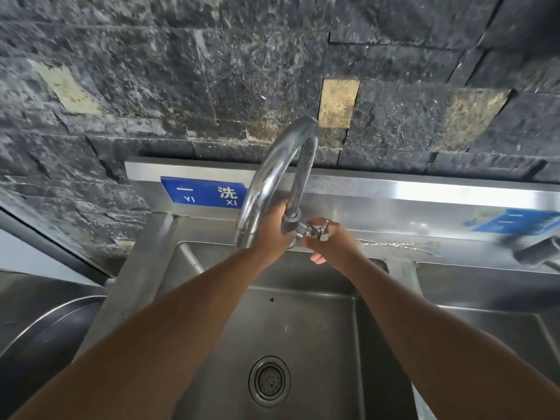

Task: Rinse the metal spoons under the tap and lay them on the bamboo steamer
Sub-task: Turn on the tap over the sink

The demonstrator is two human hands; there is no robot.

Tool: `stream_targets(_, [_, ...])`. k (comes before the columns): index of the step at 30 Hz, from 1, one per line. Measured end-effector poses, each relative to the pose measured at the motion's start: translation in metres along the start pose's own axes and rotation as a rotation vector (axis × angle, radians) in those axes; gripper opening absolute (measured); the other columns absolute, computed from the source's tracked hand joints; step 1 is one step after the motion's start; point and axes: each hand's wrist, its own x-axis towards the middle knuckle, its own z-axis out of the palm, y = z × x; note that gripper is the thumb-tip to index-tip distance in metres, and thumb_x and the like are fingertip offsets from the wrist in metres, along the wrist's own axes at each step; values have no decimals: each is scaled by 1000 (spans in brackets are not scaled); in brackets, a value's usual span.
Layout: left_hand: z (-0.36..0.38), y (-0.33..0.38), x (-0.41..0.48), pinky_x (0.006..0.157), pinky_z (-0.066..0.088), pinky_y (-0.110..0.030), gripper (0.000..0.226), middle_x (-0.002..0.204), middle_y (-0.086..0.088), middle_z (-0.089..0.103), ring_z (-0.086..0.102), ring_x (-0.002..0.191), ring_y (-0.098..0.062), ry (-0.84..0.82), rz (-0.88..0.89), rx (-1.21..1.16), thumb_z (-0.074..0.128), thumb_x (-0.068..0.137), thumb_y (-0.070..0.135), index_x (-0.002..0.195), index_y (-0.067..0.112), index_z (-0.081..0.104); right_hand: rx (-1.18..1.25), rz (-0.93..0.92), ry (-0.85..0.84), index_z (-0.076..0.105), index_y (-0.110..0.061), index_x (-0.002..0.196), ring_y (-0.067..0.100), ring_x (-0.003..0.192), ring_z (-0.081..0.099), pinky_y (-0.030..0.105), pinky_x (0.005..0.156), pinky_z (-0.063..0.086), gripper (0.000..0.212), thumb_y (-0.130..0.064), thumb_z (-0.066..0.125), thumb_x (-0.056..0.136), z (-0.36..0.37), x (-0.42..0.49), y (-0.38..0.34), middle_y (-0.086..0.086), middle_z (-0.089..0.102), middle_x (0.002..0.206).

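Two grips are set on a curved chrome tap (278, 165): its pipe is clasped by the left grip (272, 230), its cross-shaped metal handle (317, 228) pinched by the right grip (331, 245). No spoons or steamer are seen; seemingly water is being started, with spoons to be fetched next.

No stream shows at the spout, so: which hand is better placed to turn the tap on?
Right. The right hand holds the cross handle; the left hand only grips the tap pipe beside it.
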Motion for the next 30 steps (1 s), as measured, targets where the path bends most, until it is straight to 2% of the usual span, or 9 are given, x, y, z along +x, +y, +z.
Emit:
stream_targets(2, [1,0,3,63,35,3,42,112,-11,68,58,92,-15,25,0,-24,68,88,2,128,2,56,49,19,-26,60,-22,134,14,54,72,30,56,63,49,-22,75,88,2,3,-1,-4,71,87])
stream_targets(6, [1,-1,10,61,33,6,33,92,0,60,43,65,8,27,-4,-40,70,88,6,119,-1,60,39,4,-28,64,-22,132,15,54,70,29,55,62,44,-23,73,89,3,7,-2,5,74,92])
stream_targets(8, [2,-2,11,60,32,7,34,96,-5,63,40,65,10,9,5,-38,70,88,5,119,-3,60,22,-10,-32,67,-23,128,16,54,70,32,58,63,38,-21,71,90,3,8,-1,3,73,87])
stream_targets(11, [1,-1,12,61,32,7,34,104,-11,67,47,76,-4,20,-1,-13,69,89,6,121,-2,59,30,-43,-15,71,-25,118,18,53,67,40,63,64,29,-18,70,90,4,8,1,4,71,85])
stream_targets(15, [2,-2,14,60,31,7,37,109,-11,68,49,86,-8,29,-3,5,69,89,7,124,0,59,22,-75,20,72,-27,111,14,46,61,28,54,53,24,-19,71,89,6,9,4,3,70,82])
stream_targets(18, [2,-3,14,61,33,7,37,108,-10,68,50,85,-9,35,-1,7,69,89,7,124,2,59,52,-92,17,71,-30,110,18,50,63,34,57,54,23,-19,70,90,7,9,6,2,71,79])
stream_targets(20, [3,-4,14,61,33,7,37,107,-10,68,50,80,-6,43,4,-5,69,89,6,124,1,59,52,-102,17,70,-26,117,22,54,64,31,53,53,27,-21,71,91,8,9,8,-2,70,77])
stream_targets(23, [5,-6,15,61,31,8,36,105,-10,67,41,66,8,54,15,-24,69,88,4,122,0,59,59,-115,24,70,-23,121,24,56,64,27,51,48,29,-21,71,92,9,10,10,-5,69,76])
stream_targets(30, [11,-15,19,60,32,7,32,103,-11,70,40,65,13,81,32,-31,70,87,5,118,2,62,146,-127,19,66,-18,128,18,50,61,25,48,49,36,-19,71,92,12,12,18,-1,70,81])
